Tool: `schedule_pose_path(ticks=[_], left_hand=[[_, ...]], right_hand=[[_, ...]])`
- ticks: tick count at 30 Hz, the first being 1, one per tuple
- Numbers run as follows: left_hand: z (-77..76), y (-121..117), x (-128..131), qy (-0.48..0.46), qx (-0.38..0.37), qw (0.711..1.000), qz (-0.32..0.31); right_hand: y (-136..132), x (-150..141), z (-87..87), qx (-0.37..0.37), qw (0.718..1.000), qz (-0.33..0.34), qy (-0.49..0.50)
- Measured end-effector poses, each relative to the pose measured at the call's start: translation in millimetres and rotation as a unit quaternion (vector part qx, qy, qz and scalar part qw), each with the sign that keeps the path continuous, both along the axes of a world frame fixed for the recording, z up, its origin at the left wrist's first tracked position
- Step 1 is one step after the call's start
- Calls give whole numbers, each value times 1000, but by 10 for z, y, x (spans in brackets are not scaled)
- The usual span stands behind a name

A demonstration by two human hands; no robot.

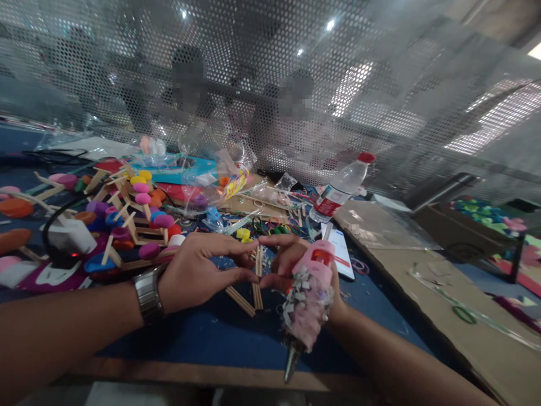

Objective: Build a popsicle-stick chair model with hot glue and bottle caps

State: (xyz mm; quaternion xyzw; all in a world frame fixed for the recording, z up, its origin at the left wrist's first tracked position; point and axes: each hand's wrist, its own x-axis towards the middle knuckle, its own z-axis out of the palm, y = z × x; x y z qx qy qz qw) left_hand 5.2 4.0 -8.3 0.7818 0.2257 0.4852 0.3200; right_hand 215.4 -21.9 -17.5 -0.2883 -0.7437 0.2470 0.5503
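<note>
My left hand (pixel 202 272), with a metal-banded watch (pixel 149 295) on its wrist, pinches a small group of thin wooden sticks (pixel 258 285) between thumb and fingers. Closed around a pink hot glue gun (pixel 311 307) is my right hand (pixel 288 255); its thumb and index fingertips also meet the sticks from the right. The glue gun's metal nozzle points down toward the table's front edge, and bits of debris cling to its body. Another few sticks (pixel 240 300) lie slanted just below my left fingers. How the sticks are joined cannot be made out.
Stick assemblies with coloured round caps (pixel 139 225) crowd the left, beside a white charger plug (pixel 70 239). A bottle with a red cap (pixel 338 189) and a phone (pixel 343 260) stand right of centre. Cardboard (pixel 406 282) covers the right; a perforated screen (pixel 253 73) rises behind.
</note>
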Motion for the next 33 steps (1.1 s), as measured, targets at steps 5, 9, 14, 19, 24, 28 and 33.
schedule_pose_path(ticks=[5, 9, 14, 19, 24, 28, 33], left_hand=[[5, 3, 4, -7, 6, 1000, 0], [13, 3, 5, -10, 5, 1000, -3], [25, -4, 13, -9, 6, 1000, -6], [31, -6, 11, 0, 15, 1000, -5], [32, -2, 1, 8, 25, 1000, -6], [23, -3, -6, 11, 27, 1000, 1], [22, -3, -9, 19, 20, 1000, -5]], right_hand=[[20, 18, -71, 0, 1000, -22, 13], [25, 15, -62, 12, 1000, -25, 12], [11, 15, -34, 11, 1000, -11, 8], [13, 17, -32, 8, 1000, -6, 8], [16, 8, 0, 20, 1000, -5, 3], [15, 30, -7, 22, 1000, -2, -7], [18, 67, -57, -2, 1000, 9, -8]])
